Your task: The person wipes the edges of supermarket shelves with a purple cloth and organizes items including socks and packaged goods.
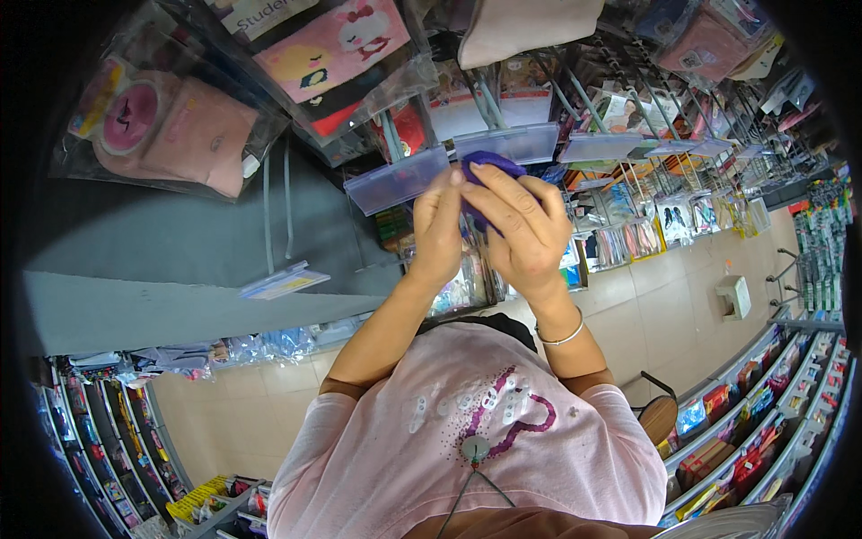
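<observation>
A purple cloth point(495, 164) is bunched in my right hand point(528, 226), with part of it hanging under the fingers. The right fingertips press it close to the gap between two clear plastic label holders. My left hand point(439, 232) pinches the right end of the left label holder point(397, 180); its fingertips are slightly blurred there. The tips of both hands nearly meet. Just above my right hand is the other label holder point(506, 143), fixed to the front of metal display hooks point(489, 101).
Packaged socks point(333, 64) and a pink packaged item point(182, 128) hang close above and left. Bare hooks point(268, 209) with a label holder point(286, 279) project at left. Behind me are stocked shelves point(761, 418), a round stool point(658, 419) and a white step stool point(733, 298).
</observation>
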Demonstrator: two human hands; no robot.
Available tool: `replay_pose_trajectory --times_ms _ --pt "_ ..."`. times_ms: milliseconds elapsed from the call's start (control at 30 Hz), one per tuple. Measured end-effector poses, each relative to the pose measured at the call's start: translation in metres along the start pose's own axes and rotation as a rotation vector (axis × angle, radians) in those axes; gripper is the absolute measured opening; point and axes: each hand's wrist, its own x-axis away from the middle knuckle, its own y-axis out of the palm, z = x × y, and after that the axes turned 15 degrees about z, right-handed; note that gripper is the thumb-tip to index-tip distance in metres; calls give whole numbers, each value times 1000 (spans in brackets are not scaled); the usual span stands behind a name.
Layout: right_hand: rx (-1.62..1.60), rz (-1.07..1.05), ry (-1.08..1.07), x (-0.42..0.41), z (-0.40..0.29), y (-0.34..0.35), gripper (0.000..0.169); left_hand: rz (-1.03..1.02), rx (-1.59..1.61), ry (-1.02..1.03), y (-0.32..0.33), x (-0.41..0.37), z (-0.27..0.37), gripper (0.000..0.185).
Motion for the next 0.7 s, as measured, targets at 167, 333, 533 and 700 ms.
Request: replay_pose_trajectory --times_ms 167,333,533,700 --pt "178 21 151 8 28 -19 36 -63 -108 102 3 -8 0 39" --pt "-27 -7 338 20 27 -53 34 -104 -73 119 7 -5 -6 41" --pt "-57 160 506 15 31 -88 33 -167 -167 62 28 0 -21 37" --pt "48 307 436 -12 54 -91 33 -196 -184 65 68 0 -31 46"
